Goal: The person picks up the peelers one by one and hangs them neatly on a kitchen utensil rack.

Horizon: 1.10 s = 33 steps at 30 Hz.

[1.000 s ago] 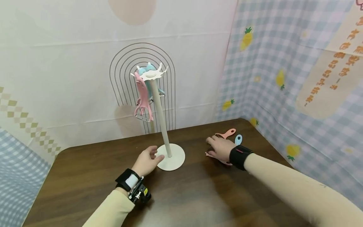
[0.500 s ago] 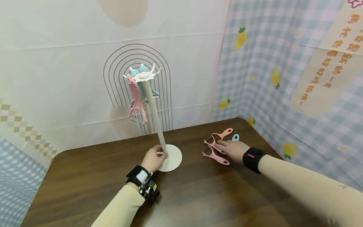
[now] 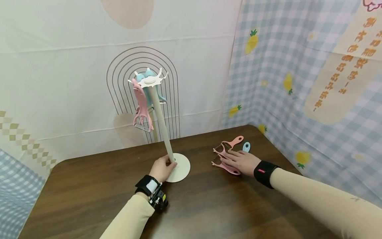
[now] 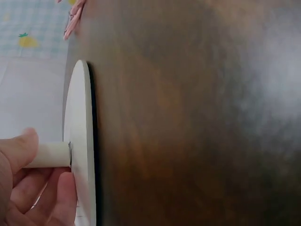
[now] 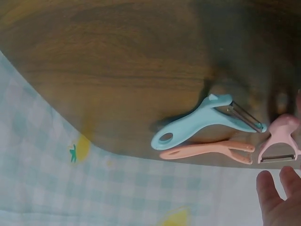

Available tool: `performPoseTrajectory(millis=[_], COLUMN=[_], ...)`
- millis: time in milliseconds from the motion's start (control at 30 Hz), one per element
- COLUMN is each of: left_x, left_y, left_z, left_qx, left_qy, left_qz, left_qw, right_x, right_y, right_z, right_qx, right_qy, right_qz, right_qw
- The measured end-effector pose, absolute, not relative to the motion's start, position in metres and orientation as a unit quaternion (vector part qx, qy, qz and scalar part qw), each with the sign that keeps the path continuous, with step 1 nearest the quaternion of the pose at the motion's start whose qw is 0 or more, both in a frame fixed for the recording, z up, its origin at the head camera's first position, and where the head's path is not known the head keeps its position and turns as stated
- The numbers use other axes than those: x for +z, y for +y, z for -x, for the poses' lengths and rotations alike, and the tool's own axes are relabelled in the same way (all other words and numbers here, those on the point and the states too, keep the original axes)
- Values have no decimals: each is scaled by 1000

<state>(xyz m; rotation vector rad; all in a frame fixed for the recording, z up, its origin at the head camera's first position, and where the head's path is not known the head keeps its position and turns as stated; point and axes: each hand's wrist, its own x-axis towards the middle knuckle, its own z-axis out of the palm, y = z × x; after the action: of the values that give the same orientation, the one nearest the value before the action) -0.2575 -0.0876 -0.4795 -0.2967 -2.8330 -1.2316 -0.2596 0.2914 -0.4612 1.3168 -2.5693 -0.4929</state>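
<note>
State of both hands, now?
Left hand: closed, holding the white cylindrical stand pole low, near its base.
Right hand: open, fingers extended over pink Y-shaped peelers.

I have the left hand (image 3: 161, 170) set in a grip, thumb (image 4: 21, 148) opposing curled fingers (image 4: 67, 190). I read the right hand (image 3: 245, 162) as palm down, fingers extended. Both sleeved forearms (image 3: 316, 196) reach forward, well apart.

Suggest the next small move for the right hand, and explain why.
Probably close the right hand on the front pink peeler and lift it: that hand lies open over it, the left hand grips the white stand near its base, and the stand's right-side hooks look bare.
</note>
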Motion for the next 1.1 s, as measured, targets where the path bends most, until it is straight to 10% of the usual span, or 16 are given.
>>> performPoseTrajectory(millis=[433,1100], left_x=[-464,-476], left_y=[-99,-94], left_z=[246,242], left_qx=[-357,-319], left_qy=[-927,-942], left_qz=[115,94], left_qw=[-26,48], right_x=[-473,-460], right_y=[274,254], right_z=[261,253], right_qx=[-153,-139], right_qy=[-879,-898], right_qz=[-446,-416], right_qw=[70,32])
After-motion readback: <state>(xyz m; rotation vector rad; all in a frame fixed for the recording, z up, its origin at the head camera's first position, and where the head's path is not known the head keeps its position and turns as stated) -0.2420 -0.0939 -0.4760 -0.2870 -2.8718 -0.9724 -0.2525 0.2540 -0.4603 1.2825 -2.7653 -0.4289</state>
